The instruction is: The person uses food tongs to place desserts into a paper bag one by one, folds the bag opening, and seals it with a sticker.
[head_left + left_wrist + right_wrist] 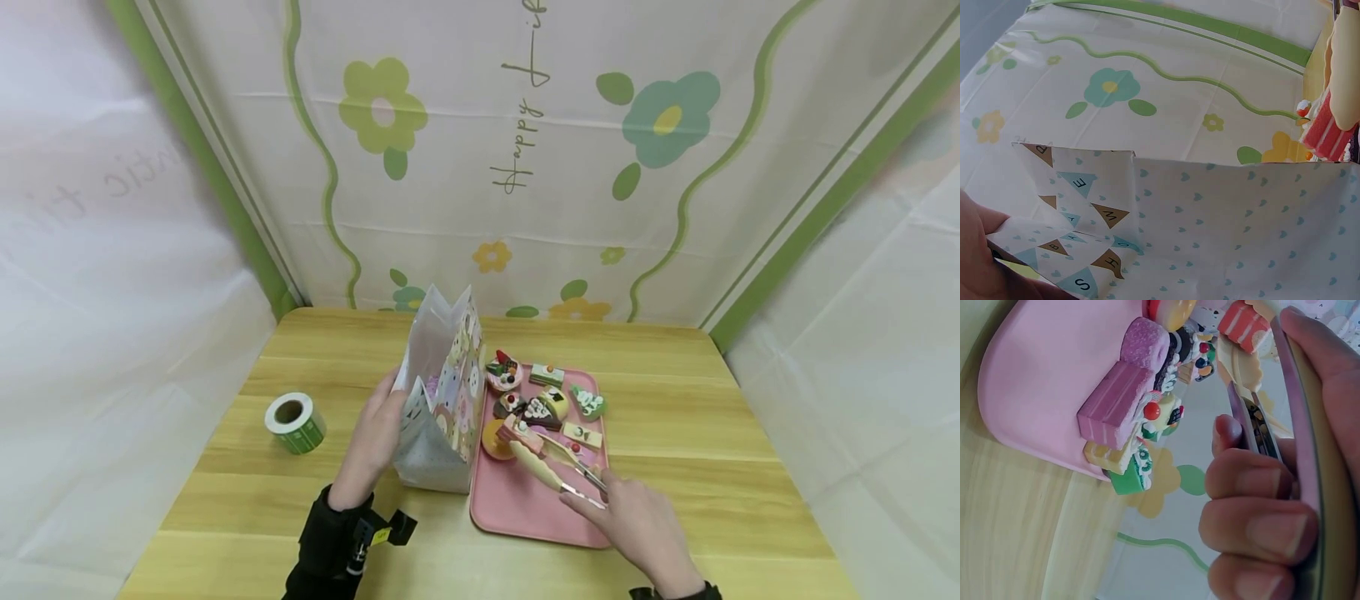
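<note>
Both hands were busy: left hand gripped the open gift bag by the pink tray's left edge, right hand squeezed tongs pinching a cake slice near it, so I'd lift level and keep the mouth wide

The paper bag hides its own inside and the table's surface behind it — the left wrist view cuts it off on three sides. The left hand there is a blurred corner sliver — fingers unreadable.
</note>
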`<state>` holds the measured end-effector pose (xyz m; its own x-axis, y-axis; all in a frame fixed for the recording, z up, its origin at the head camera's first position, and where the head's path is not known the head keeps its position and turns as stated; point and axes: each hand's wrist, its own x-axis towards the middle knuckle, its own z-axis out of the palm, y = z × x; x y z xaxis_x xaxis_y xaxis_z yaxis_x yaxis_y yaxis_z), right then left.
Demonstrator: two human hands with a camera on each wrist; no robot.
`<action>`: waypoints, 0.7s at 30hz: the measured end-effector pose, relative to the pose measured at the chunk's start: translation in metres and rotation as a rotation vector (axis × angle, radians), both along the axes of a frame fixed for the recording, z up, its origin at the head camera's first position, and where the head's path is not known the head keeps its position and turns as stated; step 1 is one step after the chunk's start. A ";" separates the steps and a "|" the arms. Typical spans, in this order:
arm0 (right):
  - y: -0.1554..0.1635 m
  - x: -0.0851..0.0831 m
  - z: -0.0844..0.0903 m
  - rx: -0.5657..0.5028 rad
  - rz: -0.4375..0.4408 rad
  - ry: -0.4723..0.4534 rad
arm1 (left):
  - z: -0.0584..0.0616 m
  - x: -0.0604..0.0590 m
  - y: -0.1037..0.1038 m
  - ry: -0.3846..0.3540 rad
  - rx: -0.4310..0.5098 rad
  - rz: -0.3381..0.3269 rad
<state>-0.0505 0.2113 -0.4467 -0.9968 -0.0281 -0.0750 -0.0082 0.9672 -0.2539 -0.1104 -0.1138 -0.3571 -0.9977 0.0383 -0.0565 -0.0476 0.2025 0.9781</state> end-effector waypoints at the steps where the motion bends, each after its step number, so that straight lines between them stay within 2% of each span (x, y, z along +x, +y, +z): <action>1: 0.001 0.000 0.000 -0.004 -0.005 0.003 | 0.001 0.000 0.000 0.002 0.001 0.000; 6: 0.003 -0.002 0.000 -0.004 -0.036 0.011 | 0.001 0.000 0.001 0.016 -0.002 0.003; 10: 0.002 -0.004 0.002 -0.010 -0.062 0.019 | -0.004 -0.002 0.000 0.025 -0.011 0.005; 21: -0.001 -0.006 0.010 -0.006 -0.101 0.017 | -0.004 -0.002 0.002 0.026 -0.022 0.010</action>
